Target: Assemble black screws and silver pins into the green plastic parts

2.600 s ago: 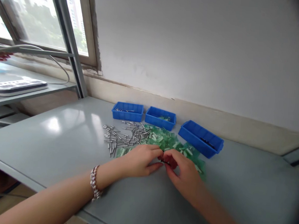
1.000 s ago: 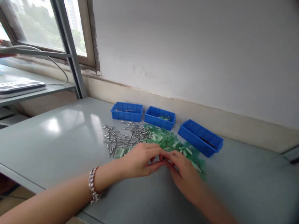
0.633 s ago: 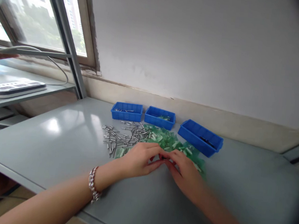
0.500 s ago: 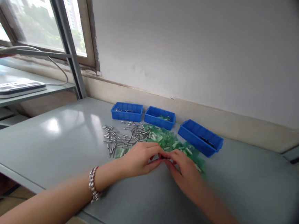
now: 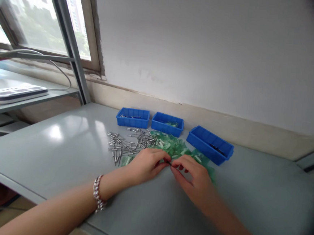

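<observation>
Close together over the table's middle, my left hand [image 5: 151, 165] and my right hand [image 5: 193, 174] meet at the fingertips. Between them is a small dark piece [image 5: 169, 163], mostly covered by fingers and too small to name. My left thumb and forefinger pinch it from the left; my right thumb and forefinger close on its other end, the other right fingers curled. Just beyond the hands lie small green plastic bags [image 5: 171, 143] with pale bits showing in them. A loose pile of silvery blind rivets [image 5: 122, 144] spreads left of the bags.
Three blue bins stand along the wall: a left bin [image 5: 132, 122] with metal pins, a middle bin [image 5: 167, 128] with greenish bits, a right bin [image 5: 207, 150] with dark pieces. At far left, a shelf [image 5: 58, 92] holds a white flat device [image 5: 17, 94] and a cable.
My right fingers have lifted and drawn slightly apart from the left ones, so more of the dark piece shows. Bins, rivets and bags have stayed put.
</observation>
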The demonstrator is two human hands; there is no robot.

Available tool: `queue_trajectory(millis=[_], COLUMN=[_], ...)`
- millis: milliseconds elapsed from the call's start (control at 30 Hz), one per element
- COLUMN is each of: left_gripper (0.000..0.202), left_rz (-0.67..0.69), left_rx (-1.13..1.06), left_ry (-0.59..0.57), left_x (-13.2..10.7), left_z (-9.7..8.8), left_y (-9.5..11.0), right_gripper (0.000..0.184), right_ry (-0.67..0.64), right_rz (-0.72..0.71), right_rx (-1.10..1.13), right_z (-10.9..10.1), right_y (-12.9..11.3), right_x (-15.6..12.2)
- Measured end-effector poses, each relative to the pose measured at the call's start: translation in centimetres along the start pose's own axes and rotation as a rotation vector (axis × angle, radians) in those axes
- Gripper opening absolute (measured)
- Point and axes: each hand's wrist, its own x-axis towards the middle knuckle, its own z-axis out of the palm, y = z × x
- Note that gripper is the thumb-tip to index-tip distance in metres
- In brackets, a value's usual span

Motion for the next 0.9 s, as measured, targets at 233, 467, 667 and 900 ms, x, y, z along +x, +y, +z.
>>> queue_trajectory(millis=[233,467,667,900], left_gripper=[0.013,0.015,0.014,0.012], left_rz=[0.003,0.001,0.002,0.021], left_rx=[-0.073,-0.094,-0.052,-0.07], left_ry=[0.005,0.013,-0.004,-0.022], left_x=[0.06,0.12,0.17,0.07], left_z=[0.27,0.29,0.11,0.19], left_y=[-0.04,0.01,0.16,-0.01], right_gripper=[0.013,0.013,0.016,0.013], right_ry=[-0.028,-0.014,-0.01,-0.032], right_rz=[-0.043,-0.052,-0.069,-0.123], right_rx=[0.024,0.005,-0.043,-0.091], right_z=[-0.06,0.13,0.23,0.63], right_y=[-0.29,-0.13,-0.03,0.09], right_x=[-0.07,-0.15,-0.31,-0.3])
